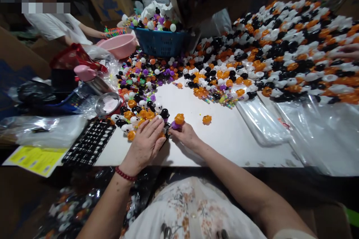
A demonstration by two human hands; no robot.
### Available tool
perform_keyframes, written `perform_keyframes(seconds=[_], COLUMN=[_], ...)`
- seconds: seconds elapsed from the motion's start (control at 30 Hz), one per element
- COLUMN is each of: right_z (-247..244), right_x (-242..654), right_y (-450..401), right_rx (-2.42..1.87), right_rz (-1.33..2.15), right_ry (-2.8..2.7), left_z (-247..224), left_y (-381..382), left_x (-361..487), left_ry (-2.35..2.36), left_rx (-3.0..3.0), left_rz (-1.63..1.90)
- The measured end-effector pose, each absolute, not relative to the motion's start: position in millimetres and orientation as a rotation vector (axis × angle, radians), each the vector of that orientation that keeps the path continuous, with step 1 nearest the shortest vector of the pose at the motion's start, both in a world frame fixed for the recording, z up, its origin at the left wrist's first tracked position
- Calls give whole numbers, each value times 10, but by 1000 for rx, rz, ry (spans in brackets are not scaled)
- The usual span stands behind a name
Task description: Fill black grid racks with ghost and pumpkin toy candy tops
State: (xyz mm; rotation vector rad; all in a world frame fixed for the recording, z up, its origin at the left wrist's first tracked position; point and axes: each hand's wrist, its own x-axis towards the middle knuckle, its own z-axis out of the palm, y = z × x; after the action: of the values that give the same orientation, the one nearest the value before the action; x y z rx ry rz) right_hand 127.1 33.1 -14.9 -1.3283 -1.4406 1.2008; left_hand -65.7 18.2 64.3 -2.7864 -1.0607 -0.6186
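- Left hand (146, 142): palm down, fingers together over small toys (143, 114) — whether gripping, I cannot tell.
- Right hand (186, 135): forearm slanting inward, pinching the pumpkin (179, 118) — over the bench (221, 143).
- Farther: heaped basket (159, 41).

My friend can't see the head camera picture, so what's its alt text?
At a white table, a person's right hand holds an orange-and-purple piece, while the left hand covers part of a pile of small figures. Beyond are a blue basket, a pink basin and a big orange, black and white heap.
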Motion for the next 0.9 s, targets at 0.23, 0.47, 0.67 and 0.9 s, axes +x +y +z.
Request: perform_keyframes(seconds=[0.23, 0.47, 0.67, 0.9], right_z=[-109, -21, -75, -174], right_x=[1201, 1194, 1228, 1260], right_y=[339, 353, 397, 400], right_rx=[-1389, -1352, -1219, -1241], right_rz=[1020, 932, 1080, 973], right_ry=[-1667, -1893, -1828, -1943], left_z=[657, 645, 693, 694], left_y=[189, 190, 195, 201], left_x=[-661, -675, -684, -674], left_ry=[-1079, -1067, -1054, -1026], left_rx=[-2818, -2819, -2823, -2815], left_rz=[-631, -629, -624, -625])
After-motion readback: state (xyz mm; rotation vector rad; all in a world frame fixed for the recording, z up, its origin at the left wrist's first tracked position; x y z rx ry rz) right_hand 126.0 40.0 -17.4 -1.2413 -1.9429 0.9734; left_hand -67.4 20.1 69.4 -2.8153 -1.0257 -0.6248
